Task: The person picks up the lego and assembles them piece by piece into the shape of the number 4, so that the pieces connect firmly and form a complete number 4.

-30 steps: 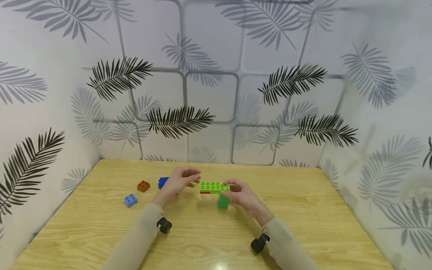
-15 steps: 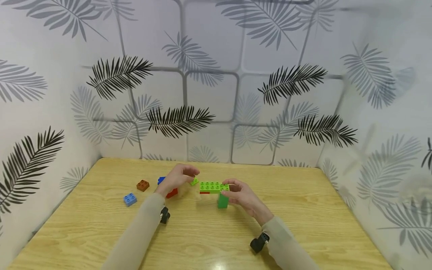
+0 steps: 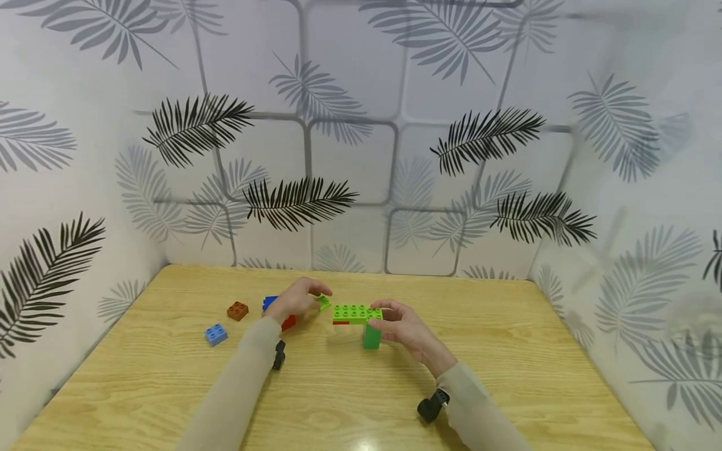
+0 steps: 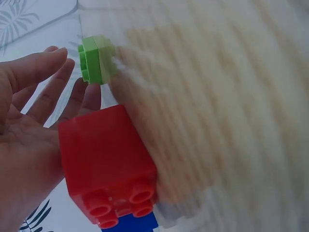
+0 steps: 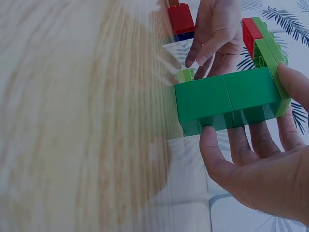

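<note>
My right hand (image 3: 408,329) holds a toy-brick structure: two stacked dark green bricks (image 5: 227,101) under a long lime brick (image 3: 352,313). A red brick (image 5: 251,34) sits beneath the long brick's outer end. Fingertips lie against the green bricks in the right wrist view, one digit on the lime piece. My left hand (image 3: 299,299) hovers at a small lime brick (image 4: 92,60), thumb and fingers spread around it without a pinch showing. Close beside that palm stands a red brick (image 4: 108,159) with a blue brick (image 4: 130,223) next to it, partly hidden by the hand in the head view.
On the left of the wooden table (image 3: 361,394) lie a brown brick (image 3: 237,310) and a light blue brick (image 3: 216,334). A leaf-patterned wall covering (image 3: 361,244) rises along the back and both sides.
My left hand first draws back a little, uncovering the red brick, then lowers onto the small lime brick, which now looks tilted. The right hand and its structure stay nearly still.
</note>
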{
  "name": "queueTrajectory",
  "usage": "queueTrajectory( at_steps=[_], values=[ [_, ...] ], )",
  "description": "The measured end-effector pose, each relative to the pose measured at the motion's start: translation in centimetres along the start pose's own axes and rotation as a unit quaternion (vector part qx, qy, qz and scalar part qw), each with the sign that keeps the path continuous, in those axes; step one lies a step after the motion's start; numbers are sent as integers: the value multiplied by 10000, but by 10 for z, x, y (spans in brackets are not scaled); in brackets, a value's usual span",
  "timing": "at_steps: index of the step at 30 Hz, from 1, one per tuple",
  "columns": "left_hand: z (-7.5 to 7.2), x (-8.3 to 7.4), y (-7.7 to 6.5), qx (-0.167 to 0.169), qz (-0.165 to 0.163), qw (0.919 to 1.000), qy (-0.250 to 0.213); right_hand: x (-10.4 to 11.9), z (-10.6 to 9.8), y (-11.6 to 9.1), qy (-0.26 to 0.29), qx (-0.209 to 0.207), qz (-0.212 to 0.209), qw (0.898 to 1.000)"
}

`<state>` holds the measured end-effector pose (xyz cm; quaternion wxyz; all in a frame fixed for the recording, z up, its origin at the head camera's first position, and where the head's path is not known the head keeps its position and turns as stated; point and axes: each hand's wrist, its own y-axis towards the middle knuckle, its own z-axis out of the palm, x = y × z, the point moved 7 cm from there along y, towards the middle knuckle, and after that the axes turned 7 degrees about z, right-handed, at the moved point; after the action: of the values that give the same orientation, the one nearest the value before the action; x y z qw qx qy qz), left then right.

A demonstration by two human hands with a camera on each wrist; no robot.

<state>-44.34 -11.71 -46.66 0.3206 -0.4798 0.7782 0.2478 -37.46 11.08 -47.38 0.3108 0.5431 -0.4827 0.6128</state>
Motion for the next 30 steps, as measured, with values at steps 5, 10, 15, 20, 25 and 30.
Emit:
queueTrajectory(
  at_steps=[5,10,15,20,25,30],
  values=[
    [2,1,2,239,-107,9992,294,-1,-1,0,15,-29,2,10000],
    [6,2,2,457,-125,9976,510,-2,-1,0,26,-20,3,10000],
    [7,0,0,464,-254,9963,675,-1,0,0,77,84,-94,9999],
    [6,1,1,337,-180,9959,821,-2,1,-1,82,99,-148,9998],
    [2,1,0,127,24,9985,541,-3,1,-1,15,89,-149,9998],
    [-4,-2,-3,44,173,9998,104,-1,1,-1,-48,139,-236,9996]
  ],
)
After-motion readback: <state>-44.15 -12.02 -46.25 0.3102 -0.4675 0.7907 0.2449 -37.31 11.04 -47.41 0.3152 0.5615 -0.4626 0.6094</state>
